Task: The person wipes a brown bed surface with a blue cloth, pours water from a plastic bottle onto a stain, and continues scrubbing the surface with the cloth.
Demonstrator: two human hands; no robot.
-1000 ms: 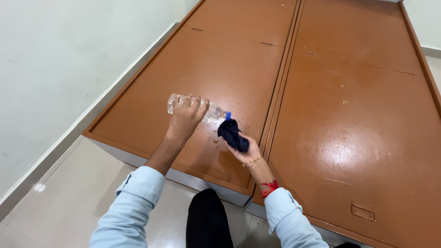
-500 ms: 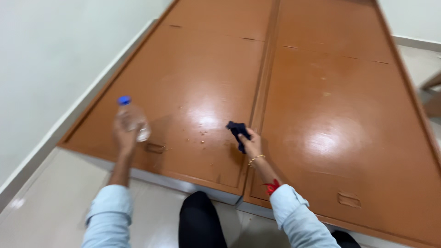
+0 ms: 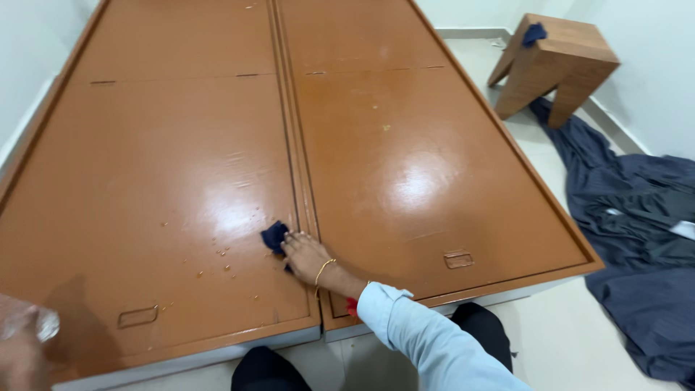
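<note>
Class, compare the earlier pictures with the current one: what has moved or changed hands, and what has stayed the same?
The left hand has lifted the clear plastic bottle off the brown panel and drawn it back to the lower left edge of view. Water droplets now lie on the panel. The right hand still presses the dark blue cloth beside the centre seam.

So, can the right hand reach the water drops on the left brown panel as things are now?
Probably yes. The right hand presses a dark blue cloth on the left panel, and the water drops lie on bare surface just beside the cloth. Nothing stands between them.
</note>
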